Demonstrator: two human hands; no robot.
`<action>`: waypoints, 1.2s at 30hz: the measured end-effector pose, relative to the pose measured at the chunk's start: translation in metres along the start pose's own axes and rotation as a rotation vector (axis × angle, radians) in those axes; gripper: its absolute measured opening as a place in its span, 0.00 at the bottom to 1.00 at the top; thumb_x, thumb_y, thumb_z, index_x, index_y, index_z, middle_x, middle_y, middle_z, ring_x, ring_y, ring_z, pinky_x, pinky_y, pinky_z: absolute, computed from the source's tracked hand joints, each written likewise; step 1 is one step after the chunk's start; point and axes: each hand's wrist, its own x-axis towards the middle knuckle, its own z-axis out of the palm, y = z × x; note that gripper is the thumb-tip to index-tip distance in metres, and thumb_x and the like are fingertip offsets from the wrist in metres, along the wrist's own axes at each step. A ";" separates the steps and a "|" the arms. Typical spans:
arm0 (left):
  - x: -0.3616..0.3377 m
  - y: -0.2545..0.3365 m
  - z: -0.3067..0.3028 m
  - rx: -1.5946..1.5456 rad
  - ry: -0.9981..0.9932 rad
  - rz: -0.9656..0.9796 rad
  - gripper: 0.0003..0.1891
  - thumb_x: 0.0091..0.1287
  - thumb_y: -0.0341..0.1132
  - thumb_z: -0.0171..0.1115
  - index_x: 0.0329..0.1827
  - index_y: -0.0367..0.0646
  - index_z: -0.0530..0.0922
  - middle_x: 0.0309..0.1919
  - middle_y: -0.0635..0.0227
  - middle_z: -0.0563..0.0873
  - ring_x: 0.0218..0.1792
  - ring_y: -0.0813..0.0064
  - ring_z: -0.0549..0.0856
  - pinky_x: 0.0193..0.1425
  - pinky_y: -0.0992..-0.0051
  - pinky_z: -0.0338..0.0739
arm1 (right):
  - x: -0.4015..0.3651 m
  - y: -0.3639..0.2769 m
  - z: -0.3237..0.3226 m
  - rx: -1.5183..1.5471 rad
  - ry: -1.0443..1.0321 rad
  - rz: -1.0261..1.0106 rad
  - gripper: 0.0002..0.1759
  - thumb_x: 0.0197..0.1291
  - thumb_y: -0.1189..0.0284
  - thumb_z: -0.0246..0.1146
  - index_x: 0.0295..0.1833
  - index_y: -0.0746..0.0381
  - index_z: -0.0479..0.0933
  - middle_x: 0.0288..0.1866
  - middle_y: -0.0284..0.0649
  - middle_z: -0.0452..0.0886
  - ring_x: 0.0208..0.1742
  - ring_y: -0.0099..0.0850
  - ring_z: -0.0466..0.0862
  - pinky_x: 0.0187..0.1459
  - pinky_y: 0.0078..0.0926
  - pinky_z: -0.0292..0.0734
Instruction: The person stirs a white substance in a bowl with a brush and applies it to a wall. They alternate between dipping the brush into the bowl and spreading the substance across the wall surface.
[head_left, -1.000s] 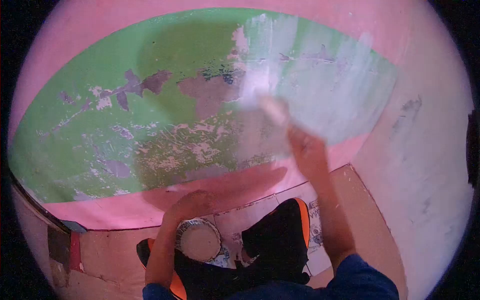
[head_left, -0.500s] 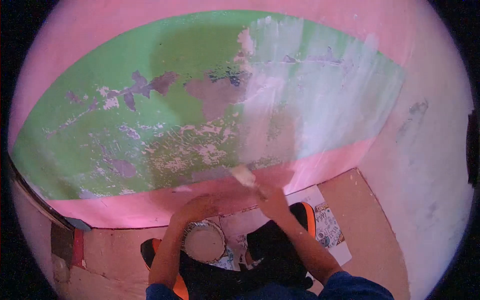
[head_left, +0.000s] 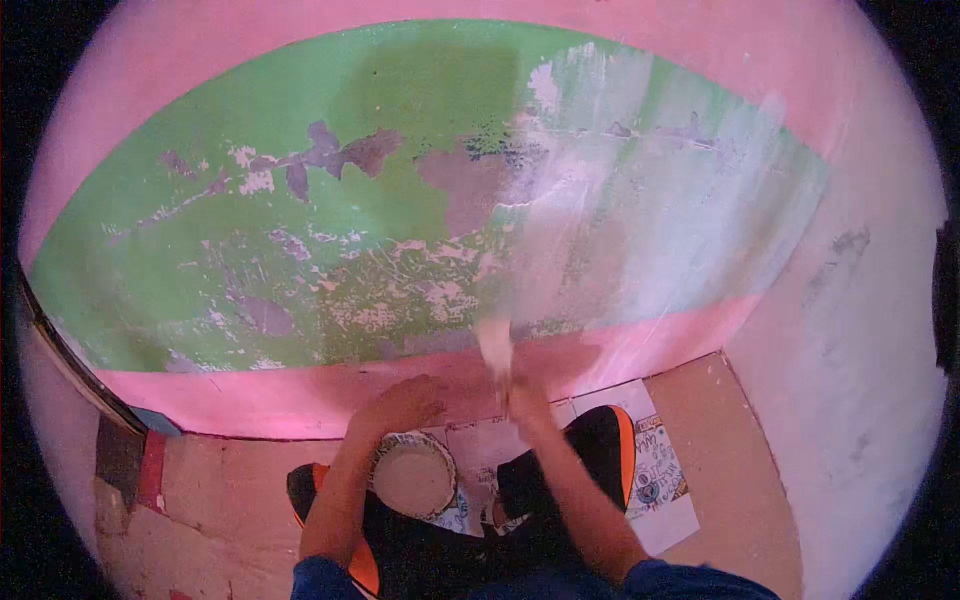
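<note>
My right hand (head_left: 528, 402) is wrapped round the handle of a paintbrush (head_left: 495, 343). The pale bristles point up at the wall, slightly blurred, near the lower edge of the green painted shape (head_left: 330, 80). My left hand (head_left: 408, 403) hovers empty just above a round tub (head_left: 414, 478) of pale paint, its fingers loosely extended. A whitish, streaky coat (head_left: 680, 220) covers the right part of the green shape. Peeled patches (head_left: 470, 185) and flaking paint mark its middle and left.
A pink band (head_left: 250, 400) runs along the wall's base. The tub stands between my feet, by printed sheets (head_left: 660, 480) on the brownish floor (head_left: 240, 490). A pale wall (head_left: 870, 300) meets the painted one at right. A dark edge (head_left: 75, 360) lies at far left.
The paintbrush has moved a little left and up along the wall, and its bristles now point more upright. My view has shifted slightly left. My left hand remains by the tub.
</note>
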 end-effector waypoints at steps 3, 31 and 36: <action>-0.002 0.027 -0.030 -0.025 -0.150 -0.212 0.17 0.55 0.38 0.53 0.44 0.36 0.72 0.44 0.52 0.74 0.45 0.55 0.73 0.51 0.64 0.67 | -0.038 0.027 -0.010 0.303 -0.077 0.349 0.14 0.54 0.64 0.50 0.21 0.59 0.71 0.12 0.31 0.65 0.12 0.23 0.64 0.13 0.25 0.59; 0.013 0.030 -0.029 -0.247 0.270 -0.272 0.15 0.57 0.38 0.53 0.44 0.41 0.73 0.42 0.54 0.77 0.45 0.56 0.75 0.49 0.64 0.68 | -0.003 -0.235 -0.084 0.508 -0.060 -0.252 0.10 0.56 0.65 0.52 0.26 0.58 0.69 0.15 0.27 0.64 0.13 0.15 0.61 0.12 0.13 0.52; 0.008 0.025 -0.029 -0.155 0.274 -0.305 0.15 0.56 0.39 0.54 0.43 0.41 0.74 0.40 0.55 0.78 0.42 0.57 0.77 0.47 0.66 0.70 | 0.020 -0.227 -0.058 0.407 -0.001 -0.405 0.10 0.56 0.65 0.51 0.32 0.61 0.71 0.17 0.29 0.66 0.13 0.14 0.61 0.11 0.13 0.51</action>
